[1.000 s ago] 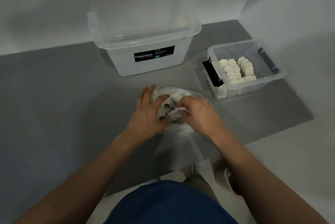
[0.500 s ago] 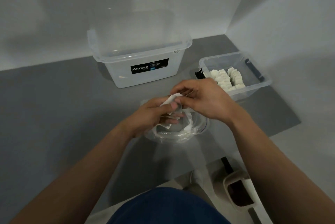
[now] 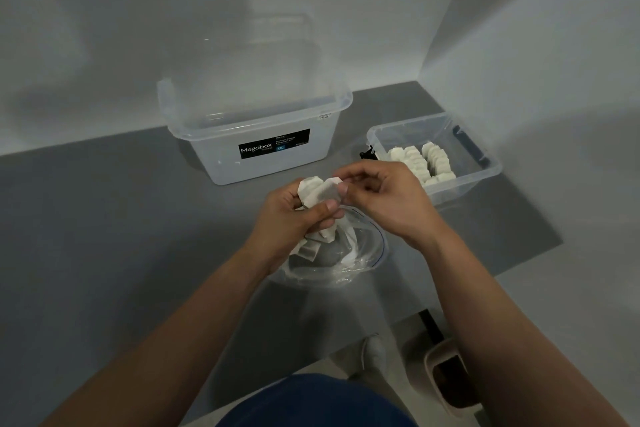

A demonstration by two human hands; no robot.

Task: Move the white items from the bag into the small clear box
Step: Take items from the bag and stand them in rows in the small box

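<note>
On the left, the grey matt table [image 3: 104,219] is bare. Further right, at the far side near the wall, stands a large clear plastic storage box [image 3: 225,167] with a black label [image 3: 274,148] that reads "Megabox" on its near wall. Its lid is off.

In the middle and nearer, the left hand [image 3: 287,222] is held above the table. Its fingers and thumb are curled round a bundle of white items [image 3: 318,192], which are flat pieces with cut corners, and they grip it firmly. The lower pieces of the bundle hang down into a clear plastic bag [image 3: 363,253]. This bag lies open on the table just under both hands, and some white material is visible inside it.

The right hand [image 3: 388,198] meets the bundle from the right. Its thumb and forefinger pinch the top piece, and the other fingers are bent loosely.

To the right, just behind the right hand, stands a small clear plastic box [image 3: 464,181] with dark clips at its two ends. Inside it stand rows of white items [image 3: 424,160], upright and close together, filling the left part of the box.
</note>
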